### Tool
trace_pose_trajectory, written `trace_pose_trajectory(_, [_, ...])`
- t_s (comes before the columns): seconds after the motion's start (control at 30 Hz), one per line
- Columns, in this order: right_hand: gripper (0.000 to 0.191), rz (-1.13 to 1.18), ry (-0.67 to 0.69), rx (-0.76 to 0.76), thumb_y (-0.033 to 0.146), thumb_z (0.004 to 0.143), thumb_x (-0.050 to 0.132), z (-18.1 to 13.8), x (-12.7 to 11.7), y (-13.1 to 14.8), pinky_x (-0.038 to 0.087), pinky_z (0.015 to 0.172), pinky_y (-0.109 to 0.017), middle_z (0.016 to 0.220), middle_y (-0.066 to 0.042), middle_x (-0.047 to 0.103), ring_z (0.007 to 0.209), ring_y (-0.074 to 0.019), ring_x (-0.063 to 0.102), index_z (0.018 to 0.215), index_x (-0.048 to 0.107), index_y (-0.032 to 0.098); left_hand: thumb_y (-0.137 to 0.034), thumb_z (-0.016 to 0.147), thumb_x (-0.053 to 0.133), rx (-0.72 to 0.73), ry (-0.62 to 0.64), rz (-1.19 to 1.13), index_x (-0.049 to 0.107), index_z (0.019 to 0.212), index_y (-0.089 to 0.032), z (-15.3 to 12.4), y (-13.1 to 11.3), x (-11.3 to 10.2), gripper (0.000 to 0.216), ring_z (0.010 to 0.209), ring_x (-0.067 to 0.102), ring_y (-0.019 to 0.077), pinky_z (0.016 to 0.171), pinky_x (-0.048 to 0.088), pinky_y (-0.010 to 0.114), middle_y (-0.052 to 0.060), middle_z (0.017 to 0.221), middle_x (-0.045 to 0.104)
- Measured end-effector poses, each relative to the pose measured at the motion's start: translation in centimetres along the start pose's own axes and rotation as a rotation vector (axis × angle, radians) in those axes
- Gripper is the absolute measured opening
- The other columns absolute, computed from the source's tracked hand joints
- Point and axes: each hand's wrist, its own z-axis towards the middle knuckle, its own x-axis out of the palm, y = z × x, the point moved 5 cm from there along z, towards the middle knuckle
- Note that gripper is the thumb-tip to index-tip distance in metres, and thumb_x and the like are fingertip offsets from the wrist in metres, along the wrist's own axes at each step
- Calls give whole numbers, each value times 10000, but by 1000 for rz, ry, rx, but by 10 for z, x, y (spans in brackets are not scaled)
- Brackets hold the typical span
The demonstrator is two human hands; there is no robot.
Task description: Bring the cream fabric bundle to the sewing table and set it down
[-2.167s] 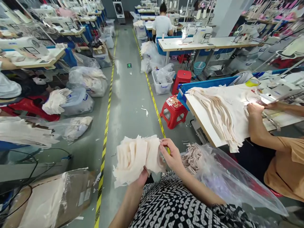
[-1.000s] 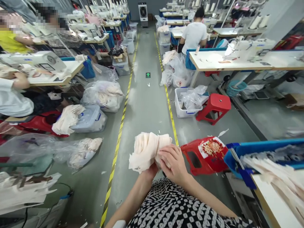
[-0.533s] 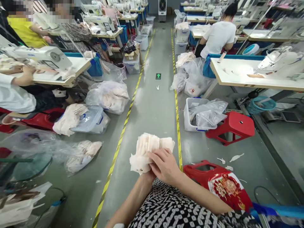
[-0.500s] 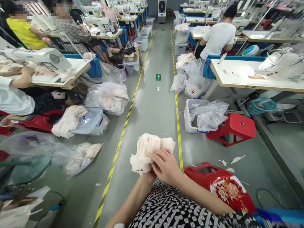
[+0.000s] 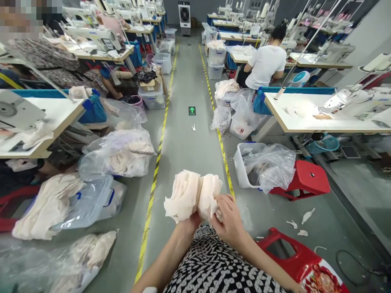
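A thick bundle of cream fabric pieces [image 5: 185,194] is held in front of my body, above the aisle floor. My left hand [image 5: 191,221] grips it from underneath, its fingers mostly hidden by the cloth. The bundle shows two rolled lobes side by side, the narrower one [image 5: 210,193] on the right. At that lobe's right edge, my right hand [image 5: 226,213] is closed, pinching the edge of the cloth between thumb and fingers.
Yellow-black tape lines [image 5: 148,211] border the aisle. On the left are a lidded plastic box [image 5: 88,203] and bagged fabric [image 5: 128,152]. To the right stand an open bin [image 5: 241,162], a red stool [image 5: 311,179] and a red chair [image 5: 285,244]. A person in white [image 5: 265,65] sits farther ahead.
My right hand has moved from lying over the bundle to its right edge. The right lobe now shows more fully. The view has moved forward along the aisle.
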Motion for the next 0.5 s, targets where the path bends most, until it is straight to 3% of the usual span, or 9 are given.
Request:
trace_pose_trajectory(0.13, [133, 72, 22, 39, 128, 870, 526, 29, 9, -23, 444, 784, -388, 884, -31, 635, 790, -200, 603, 953, 513, 232, -506, 896, 577, -15, -45, 35, 736, 1229, -297, 35, -26, 7, 423, 1319, 541, 397, 1164, 407, 507, 48, 1161, 755])
trace_pose_trajectory(0.3, [84, 225, 44, -22, 188, 897, 524, 80, 12, -57, 424, 772, -387, 918, -24, 594, 800, -184, 565, 824, 536, 228, -553, 837, 672, 0, -5, 23, 775, 1137, -264, 88, -60, 13, 429, 1336, 520, 421, 1176, 382, 550, 80, 1135, 761])
trace_pose_trajectory(0.4, [153, 271, -52, 5, 137, 947, 475, 132, 6, -93, 452, 774, -378, 960, -43, 617, 863, -197, 582, 878, 575, 230, -653, 744, 770, 6, 49, -34, 800, 1039, -261, 128, -86, 31, 492, 1322, 533, 430, 1171, 400, 556, 78, 1176, 752])
trace_pose_trajectory(0.5, [172, 240, -89, 14, 159, 984, 492, 202, 8, -130, 481, 832, -397, 1022, -62, 659, 948, -223, 607, 1080, 612, 237, -674, 752, 774, 34, 133, -119, 772, 1153, -293, 169, -111, 63, 553, 1338, 540, 384, 1195, 385, 525, 36, 1272, 718])
